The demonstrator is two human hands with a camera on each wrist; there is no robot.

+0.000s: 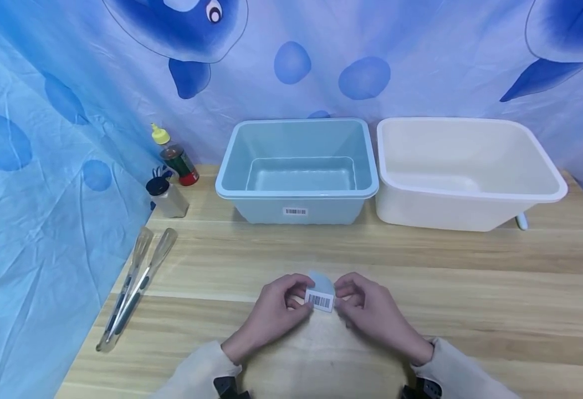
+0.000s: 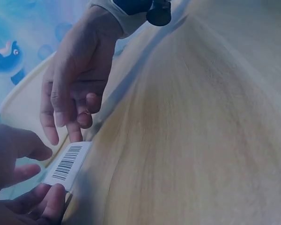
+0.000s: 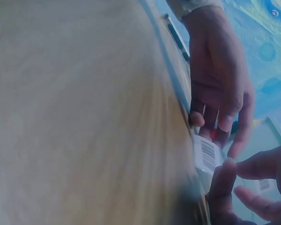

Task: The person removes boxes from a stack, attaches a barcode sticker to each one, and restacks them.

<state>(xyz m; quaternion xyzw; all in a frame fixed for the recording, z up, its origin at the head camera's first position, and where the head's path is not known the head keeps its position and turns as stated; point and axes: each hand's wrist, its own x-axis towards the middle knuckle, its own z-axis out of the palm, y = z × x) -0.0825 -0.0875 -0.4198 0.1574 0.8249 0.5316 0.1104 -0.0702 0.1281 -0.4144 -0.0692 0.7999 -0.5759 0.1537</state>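
Observation:
A white barcode label (image 1: pixel 319 300) is held up between both hands over the near part of the table. Behind its top edge a pale blue, round-edged piece (image 1: pixel 322 281) sticks up. My left hand (image 1: pixel 282 303) pinches the label at its left edge, thumb at the lower corner. From the other side my right hand (image 1: pixel 373 310) has bent fingers, with thumb and forefinger tips close together right at the label's right edge. The left wrist view shows the label's printed face (image 2: pixel 68 163); the right wrist view shows the right thumb (image 3: pixel 225 176) overlapping its corner.
A light blue tub (image 1: pixel 296 194) bearing a barcode sticker (image 1: pixel 295 211) stands at the back, beside a white tub (image 1: pixel 471 205). Metal tongs (image 1: pixel 137 288) lie along the left edge. Behind them are a black-lidded jar (image 1: pixel 169 199) and a yellow-capped bottle (image 1: pixel 178 160).

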